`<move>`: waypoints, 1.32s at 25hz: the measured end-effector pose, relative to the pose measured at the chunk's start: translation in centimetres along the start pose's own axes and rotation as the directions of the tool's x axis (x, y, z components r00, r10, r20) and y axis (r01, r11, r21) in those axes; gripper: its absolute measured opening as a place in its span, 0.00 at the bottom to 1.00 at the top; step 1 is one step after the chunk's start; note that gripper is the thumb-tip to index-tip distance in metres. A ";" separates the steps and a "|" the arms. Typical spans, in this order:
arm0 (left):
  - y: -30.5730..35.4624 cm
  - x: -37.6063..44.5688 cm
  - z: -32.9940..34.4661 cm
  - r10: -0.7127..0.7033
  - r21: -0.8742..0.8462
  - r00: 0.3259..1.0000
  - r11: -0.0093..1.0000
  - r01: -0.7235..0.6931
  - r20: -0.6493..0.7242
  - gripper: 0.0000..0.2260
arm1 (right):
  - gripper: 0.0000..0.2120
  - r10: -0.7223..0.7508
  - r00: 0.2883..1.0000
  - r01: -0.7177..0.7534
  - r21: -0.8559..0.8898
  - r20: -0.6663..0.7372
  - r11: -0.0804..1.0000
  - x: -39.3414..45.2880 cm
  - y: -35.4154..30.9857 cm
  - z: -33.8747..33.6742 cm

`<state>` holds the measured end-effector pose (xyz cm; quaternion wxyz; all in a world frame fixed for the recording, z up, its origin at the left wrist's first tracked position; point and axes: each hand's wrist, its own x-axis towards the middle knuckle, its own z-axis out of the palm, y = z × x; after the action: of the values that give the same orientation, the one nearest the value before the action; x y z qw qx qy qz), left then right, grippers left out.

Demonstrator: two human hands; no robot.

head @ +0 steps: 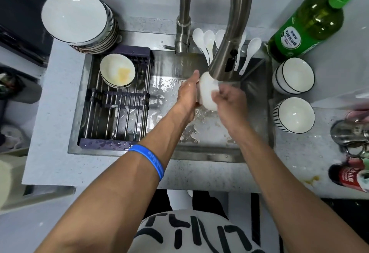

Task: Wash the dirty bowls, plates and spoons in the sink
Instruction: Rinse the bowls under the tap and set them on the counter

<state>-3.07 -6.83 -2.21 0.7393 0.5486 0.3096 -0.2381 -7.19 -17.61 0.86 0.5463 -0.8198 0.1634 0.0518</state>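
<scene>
Both hands are over the wet sink (209, 155): left hand (188, 95) wraps its fingers round a white bowl (208, 91), right hand (229, 101) curled against its side, right under the faucet head (225, 61). Rack (115, 101) with stained bowls (117, 71) crowds the left half; spoons (207, 41) line the back edge.

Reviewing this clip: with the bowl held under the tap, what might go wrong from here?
The wet bowl, held between left hand and right hand under the faucet head, may slip and chip in the sink. Raising it could knock the spoons propped behind the faucet. The stained bowl on the rack might be missed.
</scene>
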 end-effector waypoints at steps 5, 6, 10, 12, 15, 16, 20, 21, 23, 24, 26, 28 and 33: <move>-0.5 -0.3 -1.5 -0.075 -0.032 0.997 0.997 0.076 0.034 0.15 | 0.04 -0.393 0.877 0.474 -0.640 0.278 0.605 -2.0 0.0 1.6; -0.8 -0.3 -1.8 -0.076 -0.047 0.997 0.996 0.076 0.010 0.17 | 0.06 -0.416 0.862 0.497 -0.643 0.290 0.582 -2.4 0.1 1.7; -1.7 -0.9 -1.1 -0.024 -0.134 0.999 0.991 0.021 -0.021 0.23 | 0.09 -0.378 0.857 0.512 -0.667 0.352 0.541 -2.2 0.6 0.6; -1.5 -1.0 -0.5 0.073 -0.137 0.996 0.987 -0.078 -0.042 0.18 | 0.15 -0.316 0.869 0.494 -0.655 0.380 0.572 -1.9 0.5 0.9; -0.4 -0.9 -0.6 0.196 -0.048 0.978 0.979 -0.200 -0.075 0.14 | 0.20 -0.371 0.832 0.540 -0.449 0.412 0.712 -1.7 0.1 1.3; 0.3 -0.7 -0.6 0.186 0.051 0.981 0.982 -0.184 -0.059 0.14 | 0.20 -0.377 0.805 0.577 -0.456 0.458 0.678 -1.3 0.3 1.1; 2.4 0.9 -1.4 0.170 0.235 0.985 0.959 -0.160 -0.024 0.13 | 0.09 -0.310 0.855 0.515 -0.612 0.416 0.600 -0.6 -0.6 1.1; 2.2 0.8 -1.4 0.153 0.191 0.987 0.971 -0.142 -0.043 0.12 | 0.08 -0.275 0.869 0.489 -0.621 0.412 0.612 -0.7 -0.9 1.1; 0.8 -0.3 -1.3 0.029 0.043 0.999 0.999 -0.027 -0.044 0.07 | 0.08 -0.213 0.809 0.583 -0.698 0.549 0.415 -0.8 -1.7 0.3; -0.5 -0.9 -1.2 -0.054 -0.034 0.999 0.998 0.054 -0.002 0.08 | 0.07 -0.159 0.758 0.650 -0.715 0.632 0.257 -0.9 -2.2 -0.3; -2.1 -1.6 -0.4 -0.100 -0.096 0.992 0.990 0.107 0.081 0.10 | 0.07 -0.057 0.692 0.722 -0.690 0.720 0.046 -0.4 -3.8 -1.8; -2.2 -0.9 1.0 -0.018 0.041 0.997 0.999 0.015 0.071 0.10 | 0.09 -0.006 0.660 0.750 -0.660 0.751 -0.038 -0.4 -5.2 -2.4; 1.1 1.3 2.3 0.225 0.591 0.961 0.758 -0.277 0.162 0.18 | 0.08 0.067 0.676 0.730 -0.654 0.734 -0.200 -0.4 -5.7 -3.0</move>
<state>-0.95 -8.71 -1.93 0.5606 0.7831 0.1102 -0.2455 -6.03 -18.22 7.19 -0.2174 -0.8912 -0.3350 0.2150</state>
